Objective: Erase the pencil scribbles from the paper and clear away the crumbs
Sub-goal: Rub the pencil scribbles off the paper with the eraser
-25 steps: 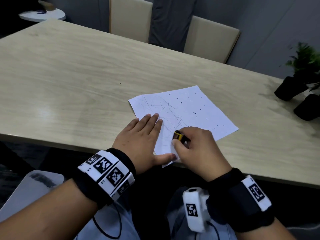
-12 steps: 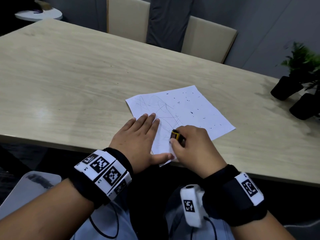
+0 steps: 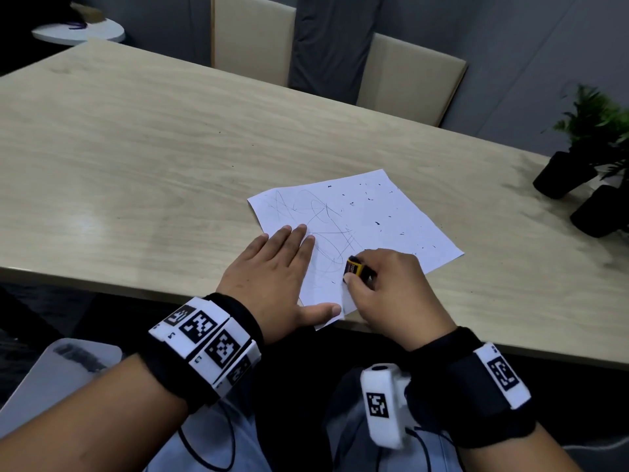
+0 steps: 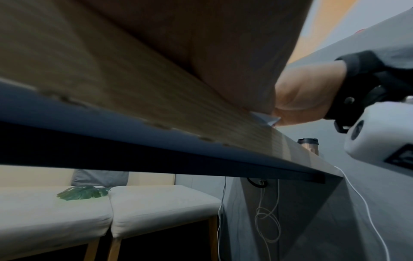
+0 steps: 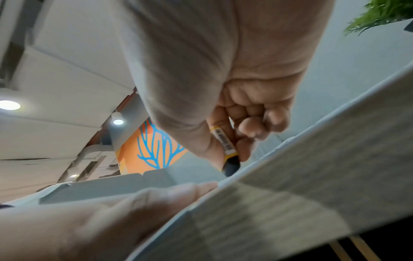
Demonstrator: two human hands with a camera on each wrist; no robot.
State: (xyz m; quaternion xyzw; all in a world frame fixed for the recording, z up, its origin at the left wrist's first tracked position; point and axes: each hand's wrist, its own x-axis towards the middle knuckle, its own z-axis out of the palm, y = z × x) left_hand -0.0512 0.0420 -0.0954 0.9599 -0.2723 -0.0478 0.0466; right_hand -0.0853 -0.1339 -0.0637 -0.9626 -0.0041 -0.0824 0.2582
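A white sheet of paper [image 3: 381, 226] lies on the wooden table [image 3: 136, 158] near its front edge. Pencil scribbles [image 3: 320, 226] cover its left half, and dark eraser crumbs [image 3: 377, 223] dot its right half. My left hand [image 3: 272, 267] lies flat on the sheet's left side with straight fingers, thumb along the near edge. My right hand [image 3: 384, 284] pinches a black eraser in a yellow sleeve [image 3: 354, 267] and holds its tip on the paper among the lower scribbles. In the right wrist view the eraser [image 5: 225, 146] shows between thumb and fingers, touching the paper [image 5: 312, 159].
Two black pots with green plants [image 3: 589, 172] stand at the table's right side. Two beige chairs [image 3: 408, 76] stand behind the far edge. The paper's near corner [image 4: 266, 120] overhangs the table's front edge.
The right hand with the eraser has shifted slightly on the lower scribbles in small rubbing strokes. The left hand stays pressed flat on the paper.
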